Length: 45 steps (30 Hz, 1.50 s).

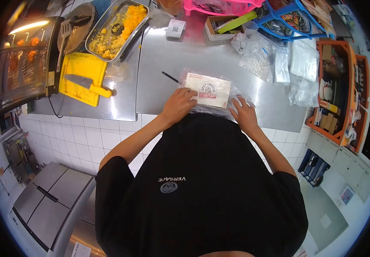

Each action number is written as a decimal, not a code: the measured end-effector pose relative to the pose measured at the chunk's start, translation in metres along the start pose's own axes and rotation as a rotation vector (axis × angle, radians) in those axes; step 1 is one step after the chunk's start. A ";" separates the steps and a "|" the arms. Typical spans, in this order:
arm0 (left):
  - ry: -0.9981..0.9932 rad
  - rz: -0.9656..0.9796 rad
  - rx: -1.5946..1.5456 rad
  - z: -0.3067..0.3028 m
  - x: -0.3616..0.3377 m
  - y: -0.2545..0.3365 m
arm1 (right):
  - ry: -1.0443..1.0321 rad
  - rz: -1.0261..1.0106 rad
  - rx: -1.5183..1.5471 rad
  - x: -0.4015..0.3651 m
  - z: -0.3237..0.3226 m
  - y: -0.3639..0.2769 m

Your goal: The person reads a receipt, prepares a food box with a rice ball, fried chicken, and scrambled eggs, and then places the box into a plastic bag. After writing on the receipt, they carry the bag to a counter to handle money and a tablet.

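A white printed takeaway box (214,90) lies flat on the steel table close to my body. Clear plastic film, seemingly a bag (236,91), surrounds it and spreads loosely past its edges. My left hand (180,104) is at the box's lower left corner, its bent fingers gripping the edge through the plastic. On the other side, my right hand (245,114) has its bent fingers on the loose plastic just beyond the box's right edge. A black pen-like stick (169,76) rests left of the box.
A knife (84,82) lies on a yellow cutting board (75,64) at left, below a metal tray (91,32) of yellow-orange food. Plastic bags (303,60) are piled at right beside an orange shelf (351,98). Pink and blue baskets (291,21) stand at the back.
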<state>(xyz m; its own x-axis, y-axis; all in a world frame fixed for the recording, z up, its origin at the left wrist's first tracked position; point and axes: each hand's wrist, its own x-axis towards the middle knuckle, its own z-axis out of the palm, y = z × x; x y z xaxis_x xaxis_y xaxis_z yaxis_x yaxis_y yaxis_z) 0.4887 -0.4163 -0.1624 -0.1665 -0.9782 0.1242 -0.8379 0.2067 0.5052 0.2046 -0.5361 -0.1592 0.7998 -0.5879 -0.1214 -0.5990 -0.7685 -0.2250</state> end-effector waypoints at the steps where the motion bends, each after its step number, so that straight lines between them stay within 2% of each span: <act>1: 0.051 0.064 0.022 0.006 -0.005 -0.006 | -0.016 -0.002 0.044 0.004 -0.011 -0.003; 4: 0.150 0.144 -0.017 0.024 -0.019 -0.019 | -0.089 -0.083 0.066 0.017 -0.039 -0.009; 6: 0.211 0.171 -0.061 0.021 -0.015 -0.024 | -0.554 0.031 0.216 0.032 -0.049 -0.003; 9: 0.230 0.134 -0.097 0.013 -0.016 -0.012 | -0.619 -0.107 0.327 0.086 -0.079 0.003; 10: 0.126 0.055 -0.171 0.005 -0.012 -0.010 | -0.455 -0.115 0.519 0.118 -0.087 -0.006; 11: 0.017 -0.027 -0.248 -0.003 -0.010 -0.006 | -0.383 0.057 0.877 0.151 -0.080 -0.012; 12: 0.023 -0.026 -0.239 -0.008 -0.005 0.000 | -0.243 0.141 0.818 0.191 -0.065 -0.017; 13: 0.110 -0.031 -0.298 -0.014 0.003 0.007 | -0.067 0.214 0.890 0.229 -0.051 -0.030; 14: 0.194 -0.036 -0.356 -0.022 0.008 0.015 | -0.045 0.376 1.025 0.265 -0.028 -0.041; 15: 0.197 -0.037 -0.341 -0.036 0.015 0.026 | -0.033 0.423 0.945 0.299 -0.004 -0.047; 17: 0.264 0.031 -0.423 -0.066 0.025 0.046 | -0.020 0.462 0.873 0.338 0.031 -0.061; 18: 0.265 0.031 -0.412 -0.075 0.027 0.046 | 0.062 0.464 1.020 0.349 0.040 -0.069; 19: 0.415 0.008 -0.404 -0.083 0.027 0.046 | 0.143 0.465 1.165 0.357 0.046 -0.072; 20: 0.566 -0.013 -0.394 -0.088 0.028 0.044 | 0.145 0.454 1.168 0.357 0.040 -0.077; 21: 0.573 -0.008 -0.384 -0.088 0.030 0.036 | 0.222 0.316 1.162 0.351 0.025 -0.082; 22: 0.695 -0.353 -0.536 -0.084 0.034 0.023 | 0.295 0.180 1.149 0.341 0.011 -0.086; 23: 0.806 -0.709 -0.691 -0.081 0.040 0.013 | 0.207 0.177 1.091 0.318 -0.023 -0.093; 24: 0.815 -0.713 -0.700 -0.089 0.045 0.000 | 0.115 0.179 1.028 0.289 -0.050 -0.101; 25: 0.654 -0.855 -1.311 -0.102 0.049 -0.017 | 0.171 0.094 1.137 0.268 -0.042 -0.106; 26: 0.537 -0.876 -1.631 -0.104 0.055 -0.025 | 0.236 0.008 1.244 0.248 -0.036 -0.110; 27: 0.403 -0.940 -1.921 -0.107 0.061 -0.034 | 0.182 0.036 1.174 0.223 -0.050 -0.116; 29: 0.355 -0.749 -1.999 -0.099 0.073 -0.043 | 0.149 0.067 1.100 0.190 -0.075 -0.121; 30: 0.324 -0.743 -1.994 -0.090 0.077 -0.039 | 0.187 0.006 1.071 0.174 -0.082 -0.118; 32: 0.388 -0.812 -1.517 -0.064 0.081 -0.032 | 0.227 -0.060 1.043 0.168 -0.093 -0.118; 33: 0.539 -0.718 -1.432 -0.056 0.083 -0.026 | 0.242 0.043 1.071 0.168 -0.098 -0.118; 34: 0.525 -0.709 -1.430 -0.050 0.083 -0.024 | 0.256 0.147 1.097 0.168 -0.104 -0.118; 35: 0.551 -0.744 -1.321 -0.049 0.082 -0.020 | 0.166 0.226 1.221 0.172 -0.110 -0.115; 36: 0.581 -0.779 -1.211 -0.048 0.080 -0.016 | 0.172 0.230 1.222 0.173 -0.113 -0.113; 37: 0.581 -0.775 -1.208 -0.049 0.077 -0.014 | 0.223 0.238 1.467 0.175 -0.116 -0.112; 38: 0.519 -0.822 -1.317 -0.052 0.074 -0.014 | 0.270 0.240 1.712 0.177 -0.121 -0.113; 39: 0.455 -0.869 -1.427 -0.056 0.070 -0.016 | 0.360 0.256 1.739 0.176 -0.131 -0.115; 40: 0.463 -0.865 -1.429 -0.045 0.061 -0.028 | 0.357 0.249 1.735 0.175 -0.133 -0.115; 42: 0.377 -0.793 -2.005 -0.043 0.051 -0.041 | 0.488 0.109 1.678 0.173 -0.136 -0.115; 43: 0.379 -0.787 -2.006 -0.035 0.049 -0.040 | 0.425 0.104 1.702 0.170 -0.136 -0.115; 45: 0.727 -0.823 -2.047 -0.094 0.069 0.019 | 0.409 0.115 1.664 0.164 -0.135 -0.120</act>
<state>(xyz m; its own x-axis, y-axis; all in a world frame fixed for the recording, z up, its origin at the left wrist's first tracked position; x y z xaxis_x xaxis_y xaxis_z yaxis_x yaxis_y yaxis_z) 0.5102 -0.4776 -0.0641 0.3470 -0.7657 -0.5415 0.9002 0.1101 0.4213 0.4021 -0.5740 -0.0213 0.5389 -0.8418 -0.0313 0.2451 0.1923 -0.9502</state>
